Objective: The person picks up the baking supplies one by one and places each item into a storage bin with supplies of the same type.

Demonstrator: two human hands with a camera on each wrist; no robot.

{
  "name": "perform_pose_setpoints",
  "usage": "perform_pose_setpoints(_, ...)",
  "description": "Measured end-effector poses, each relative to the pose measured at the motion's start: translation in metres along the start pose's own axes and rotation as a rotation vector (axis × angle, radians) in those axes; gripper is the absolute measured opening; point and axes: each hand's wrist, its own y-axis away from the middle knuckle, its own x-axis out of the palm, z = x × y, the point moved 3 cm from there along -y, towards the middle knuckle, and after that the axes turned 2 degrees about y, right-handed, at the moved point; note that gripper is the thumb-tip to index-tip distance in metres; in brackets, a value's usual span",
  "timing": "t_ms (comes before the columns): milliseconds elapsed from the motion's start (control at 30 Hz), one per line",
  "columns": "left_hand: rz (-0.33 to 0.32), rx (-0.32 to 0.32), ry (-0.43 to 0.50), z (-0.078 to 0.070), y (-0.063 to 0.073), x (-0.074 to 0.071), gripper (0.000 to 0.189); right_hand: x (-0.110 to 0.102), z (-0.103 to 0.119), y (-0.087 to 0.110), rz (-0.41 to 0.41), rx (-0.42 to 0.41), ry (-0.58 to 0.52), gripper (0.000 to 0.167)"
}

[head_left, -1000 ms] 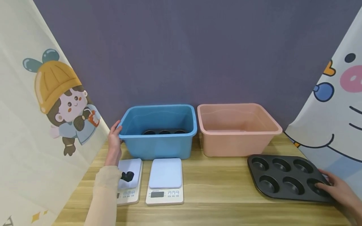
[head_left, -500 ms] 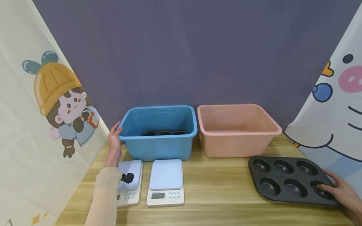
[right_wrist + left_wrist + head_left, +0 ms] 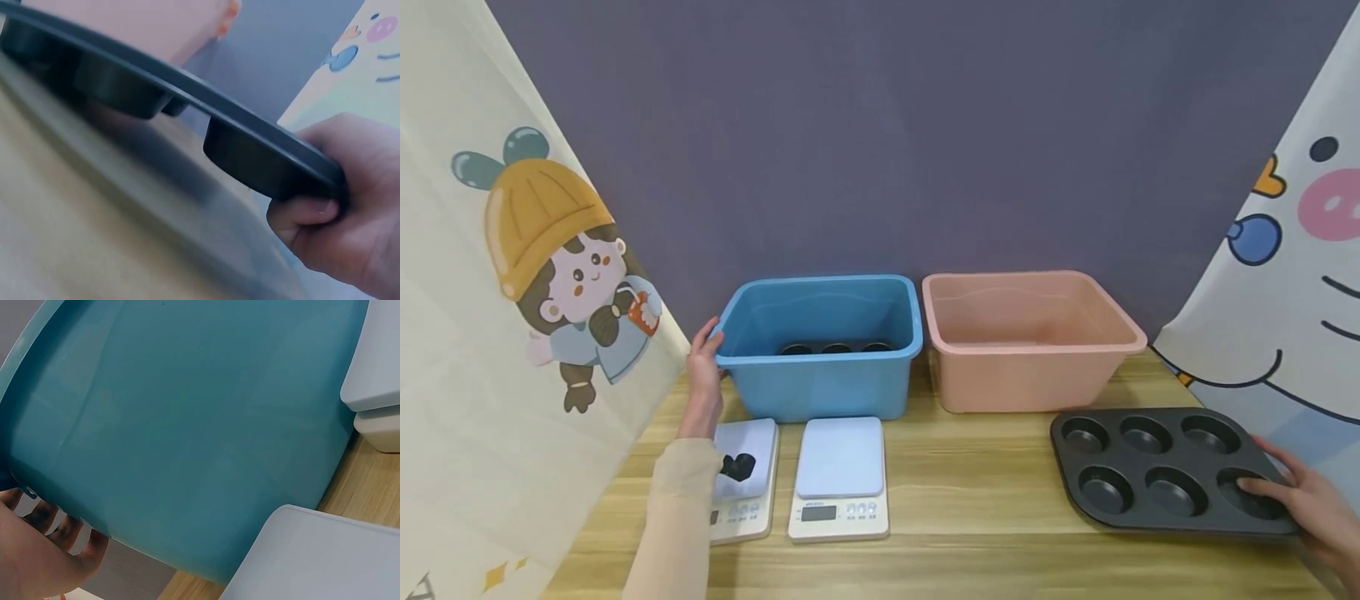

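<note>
**Head view: holding a blue tub (image 3: 820,390) and a black muffin pan (image 3: 1191,460)**

Gripping the left end of the blue tub with the left hand (image 3: 703,373), fingers bent round its edge, with a cream sleeve (image 3: 677,517) in front of that end. Pinching the black muffin pan with the right hand (image 3: 1317,510), far to the right of the blue tub and a bit nearer the front. Thumb down in one round cup on top, and, in the right wrist view, a fingertip bent under the edge. Holding the pan end farthest from the blue tub up off the tabletop (image 3: 955,492); hard to tell if the nearer end touches the wood.

Inside the blue tub, black cups (image 3: 837,349), three in a row, partly hidden by its front wall. Just right of the blue tub, a pink tub (image 3: 1033,382), upright. Just in front of the blue tub, a left scale (image 3: 765,437) with a small black lump (image 3: 739,467) on top, partly covered by the sleeve, and beside it a right scale (image 3: 840,458) with a little grey screen. Behind the blue tub, a big purple-grey cloth (image 3: 880,133). Left of the tub, a cartoon in a yellow hat (image 3: 587,275); far right, a pink cartoon nose (image 3: 1333,206).
</note>
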Motion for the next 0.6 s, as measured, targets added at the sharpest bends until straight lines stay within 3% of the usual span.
perform_pose_setpoints(133,-0.008,0.009,-0.003,-0.001,0.0,-0.002,0.051,0.003,0.013,0.001,0.046,-0.053,-0.076,0.09)
perform_pose_setpoints(367,0.008,-0.005,-0.002,0.002,-0.002,0.0,0.051,0.007,0.028,0.005,0.079,-0.112,-0.1,0.09)
perform_pose_setpoints(600,0.0,-0.001,-0.01,0.002,-0.002,-0.001,0.051,0.01,0.047,0.008,0.122,-0.204,-0.286,0.088)
